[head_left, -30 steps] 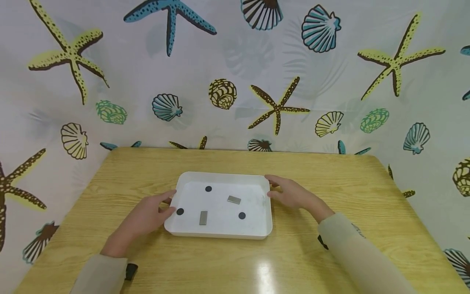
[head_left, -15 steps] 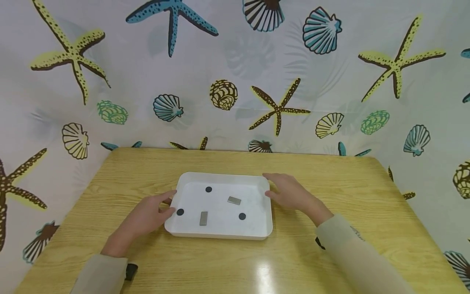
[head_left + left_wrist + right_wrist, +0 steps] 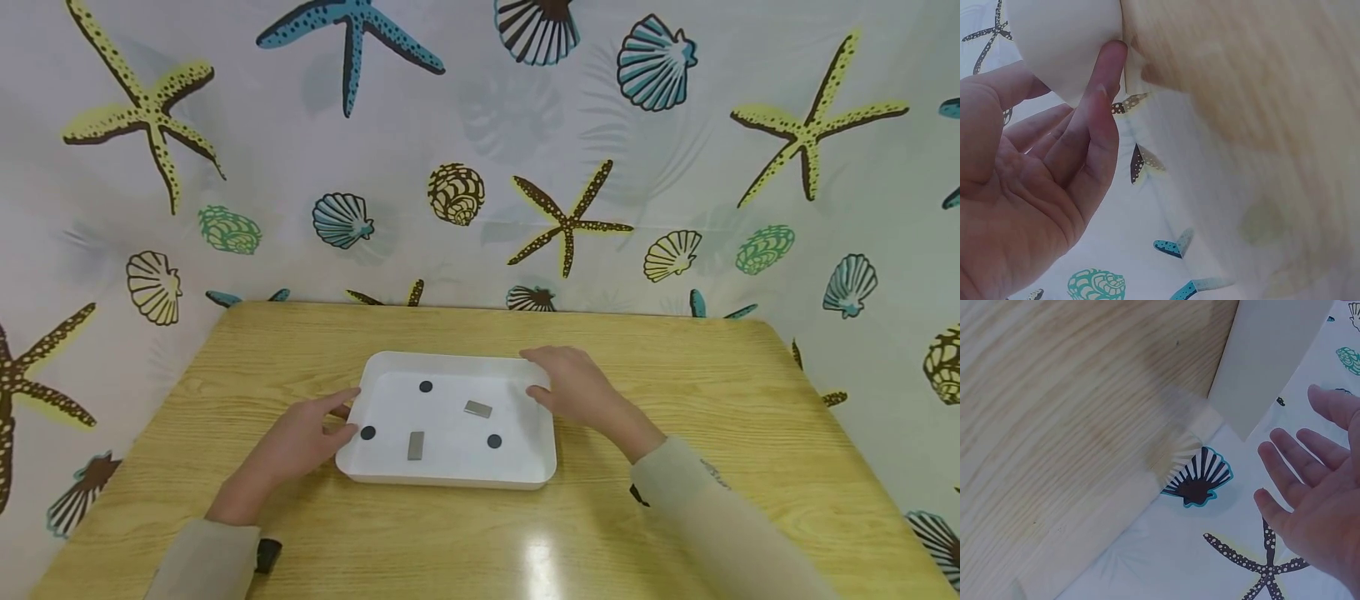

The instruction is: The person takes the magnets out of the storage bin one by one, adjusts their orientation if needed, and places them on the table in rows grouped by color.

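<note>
A shallow white tray (image 3: 457,462) rests on the wooden table. Inside it lie three dark round discs, one at the back (image 3: 426,387), a left disc (image 3: 368,432) and a right disc (image 3: 494,441). Two flat grey rectangular pieces, one tilted (image 3: 477,408) and one upright in view (image 3: 416,446), lie among them. My left hand (image 3: 300,437) holds the tray's left side, thumb at the rim; in the left wrist view its fingertips touch the outer wall (image 3: 1066,44). Over the tray's right rim hovers my right hand (image 3: 577,387), fingers relaxed, apart from the wall (image 3: 1272,356) in the right wrist view.
The light wood table (image 3: 420,542) extends around the tray on all sides. Behind and beside it hangs a white cloth (image 3: 495,258) printed with starfish and shells. Dark bands show at both sleeve cuffs.
My right hand has moved from the tray's right edge leftward and slightly up, over the rim. The left hand, tray and pieces in it stay in place.
</note>
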